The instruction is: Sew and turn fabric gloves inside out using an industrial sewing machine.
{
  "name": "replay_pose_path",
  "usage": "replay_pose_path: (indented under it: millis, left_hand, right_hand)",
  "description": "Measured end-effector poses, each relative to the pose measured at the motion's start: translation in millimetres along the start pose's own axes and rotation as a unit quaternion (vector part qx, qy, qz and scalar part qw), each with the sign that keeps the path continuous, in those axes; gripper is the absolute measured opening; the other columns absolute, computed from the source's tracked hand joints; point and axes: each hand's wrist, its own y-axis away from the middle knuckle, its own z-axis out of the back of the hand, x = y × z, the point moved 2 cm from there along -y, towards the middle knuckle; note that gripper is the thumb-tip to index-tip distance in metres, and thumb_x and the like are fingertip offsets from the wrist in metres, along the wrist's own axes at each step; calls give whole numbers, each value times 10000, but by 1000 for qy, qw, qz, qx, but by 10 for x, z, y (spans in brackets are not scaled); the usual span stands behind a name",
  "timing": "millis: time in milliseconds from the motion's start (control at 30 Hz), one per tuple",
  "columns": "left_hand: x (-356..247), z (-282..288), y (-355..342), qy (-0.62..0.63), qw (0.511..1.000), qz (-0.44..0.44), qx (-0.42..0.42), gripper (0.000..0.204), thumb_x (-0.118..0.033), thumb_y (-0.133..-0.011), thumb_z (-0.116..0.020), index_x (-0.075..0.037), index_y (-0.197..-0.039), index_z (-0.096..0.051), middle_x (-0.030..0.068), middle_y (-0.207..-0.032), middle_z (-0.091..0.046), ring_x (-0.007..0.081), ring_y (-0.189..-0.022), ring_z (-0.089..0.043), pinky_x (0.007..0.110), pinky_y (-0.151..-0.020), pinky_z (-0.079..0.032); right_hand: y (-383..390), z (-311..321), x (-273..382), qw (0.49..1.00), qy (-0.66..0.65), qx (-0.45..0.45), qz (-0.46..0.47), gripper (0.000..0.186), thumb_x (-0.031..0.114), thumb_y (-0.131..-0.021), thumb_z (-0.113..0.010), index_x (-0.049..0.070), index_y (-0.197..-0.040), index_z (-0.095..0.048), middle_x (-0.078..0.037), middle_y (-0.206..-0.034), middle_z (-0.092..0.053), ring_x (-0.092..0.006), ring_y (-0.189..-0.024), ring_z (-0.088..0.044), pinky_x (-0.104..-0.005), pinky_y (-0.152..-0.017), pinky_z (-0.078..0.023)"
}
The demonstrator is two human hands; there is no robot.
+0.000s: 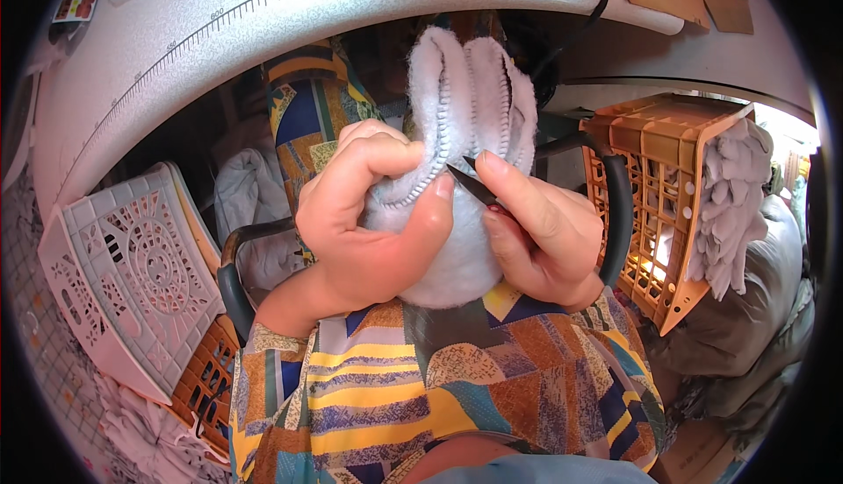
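Glove (465, 133) held over lap, between left hand (369, 221) and right hand (536, 229); small blade (474, 184) at its seam. Tabletop (263, 19) edge lies beyond hands. Crate (659, 203) to the right, gloves (733, 203) draped over its rim. Lattice basket (140, 265) to the left.

Both hands raised together at chest height

The left hand (364, 221) curls closed, thumb pressed forward, wrist bent upward; the right hand (540, 229) pinches, index finger extended, close beside it, forearms rising from below.
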Motion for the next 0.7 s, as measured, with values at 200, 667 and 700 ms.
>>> replay_pose_path:
  millis: [200,667,700]
  left_hand:
    - [-8,4,-7,5,1000,5,1,183,66,-690,-693,47,-855,-615,108,-754,-610,171,-689,-548,267,-632,-439]
    - [0,-43,22,-26,996,-68,51,187,74,-663,-682,19,-808,-578,108,-719,-558,223,-634,-508,307,-628,-406]
    - [0,-46,23,-26,996,-72,51,189,73,-660,-682,20,-806,-575,108,-717,-555,223,-631,-506,306,-626,-404]
  right_hand:
    - [-15,4,-2,1000,-10,11,-4,418,-40,-821,-640,-87,-1230,-566,-201,-916,-681,-237,-694,-680,-281,-640,-526]
    - [50,-94,23,986,153,-52,43,490,16,-740,-742,-15,-1210,-607,-76,-720,-603,-178,-539,-539,-281,-480,-435]
    - [54,-103,14,986,150,-57,51,475,17,-746,-736,-12,-1204,-612,-68,-708,-592,-177,-533,-535,-279,-475,-432]
